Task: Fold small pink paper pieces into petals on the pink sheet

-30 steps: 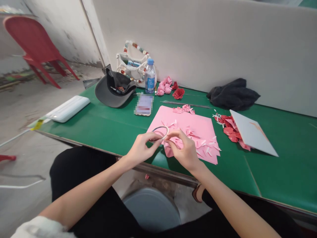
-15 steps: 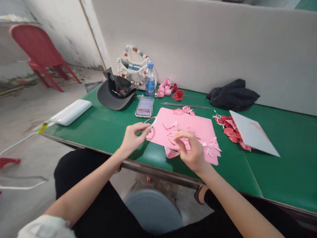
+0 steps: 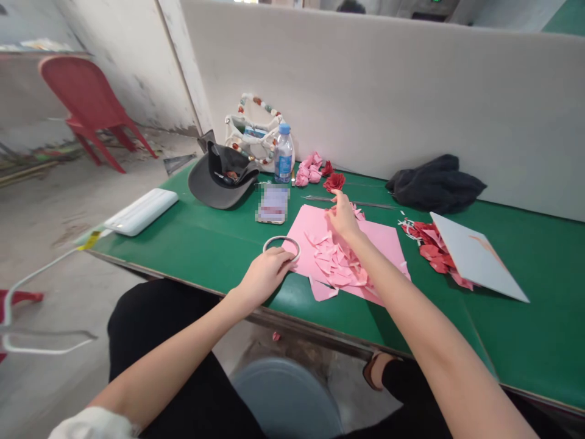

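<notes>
My left hand (image 3: 266, 275) rests on the green table (image 3: 196, 244) with its fingers closed on the near rim of a thin white tape roll (image 3: 280, 241), which lies flat just left of the pink paper sheet (image 3: 384, 236). My right hand (image 3: 342, 216) reaches across the sheet to its far edge. Its fingers are curled over a few small folded pink pieces (image 3: 357, 213), and what they pinch is hidden. A heap of cut pink paper scraps (image 3: 338, 263) lies on the sheet beside my right forearm.
A phone (image 3: 273, 204), grey cap (image 3: 222, 178), water bottle (image 3: 284, 155), beaded bag (image 3: 249, 128) and paper roses (image 3: 335, 180) stand behind. Red petals (image 3: 427, 244) and a white card (image 3: 475, 256) lie right, a dark cloth (image 3: 434, 182) beyond. A white case (image 3: 141, 210) lies left. A grey bin (image 3: 286, 396) sits below.
My hands have parted. The left one has lowered the tape roll onto the table left of the pink sheet. The right one has moved forward to the sheet's far edge.
</notes>
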Demonstrator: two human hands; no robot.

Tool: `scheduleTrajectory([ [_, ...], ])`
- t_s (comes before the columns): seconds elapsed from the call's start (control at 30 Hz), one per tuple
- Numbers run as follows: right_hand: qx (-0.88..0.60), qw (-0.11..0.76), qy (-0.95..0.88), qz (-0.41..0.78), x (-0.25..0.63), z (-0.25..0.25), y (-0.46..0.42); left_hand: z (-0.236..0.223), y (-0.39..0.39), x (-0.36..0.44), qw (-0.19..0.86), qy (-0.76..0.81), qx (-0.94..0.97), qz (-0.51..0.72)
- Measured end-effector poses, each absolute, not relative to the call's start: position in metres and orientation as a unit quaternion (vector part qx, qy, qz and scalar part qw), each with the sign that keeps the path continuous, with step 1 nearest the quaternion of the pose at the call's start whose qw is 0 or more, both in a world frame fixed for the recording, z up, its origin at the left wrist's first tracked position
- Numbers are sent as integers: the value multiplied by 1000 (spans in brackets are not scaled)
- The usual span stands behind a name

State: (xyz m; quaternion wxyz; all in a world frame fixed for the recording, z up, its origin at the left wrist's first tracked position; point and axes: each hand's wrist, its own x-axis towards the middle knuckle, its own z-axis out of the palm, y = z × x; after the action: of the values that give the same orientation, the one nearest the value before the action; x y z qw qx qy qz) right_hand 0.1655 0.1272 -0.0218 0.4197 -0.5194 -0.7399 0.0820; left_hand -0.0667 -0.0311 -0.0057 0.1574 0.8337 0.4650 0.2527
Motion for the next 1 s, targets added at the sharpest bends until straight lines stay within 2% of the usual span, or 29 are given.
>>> scheduleTrajectory([
  [0.17, -535, 432, -715, 125, 164, -28, 131, -5, -34, -65, 159, 467, 837, 238],
  [0.3, -528, 454, -698, 170, 163, -11, 118, -6, -34, -65, 152, 478, 832, 237],
  [0.47, -464, 495, -690, 253, 150, 26, 50, -3, -30, -69, 147, 493, 811, 279],
  [0.57, -430, 461, -702, 332, 141, 30, -4, 3, -29, -71, 165, 498, 794, 308],
  [0.7, -421, 430, -724, 338, 135, 10, -45, 8, -31, -68, 223, 475, 784, 333],
  [0.87, -426, 459, -707, 329, 138, -1, -51, 6, -34, -60, 301, 444, 757, 373],
  [1.0, -395, 497, -705, 317, 136, 5, -57, 8, -37, -54, 462, 408, 682, 394],
])
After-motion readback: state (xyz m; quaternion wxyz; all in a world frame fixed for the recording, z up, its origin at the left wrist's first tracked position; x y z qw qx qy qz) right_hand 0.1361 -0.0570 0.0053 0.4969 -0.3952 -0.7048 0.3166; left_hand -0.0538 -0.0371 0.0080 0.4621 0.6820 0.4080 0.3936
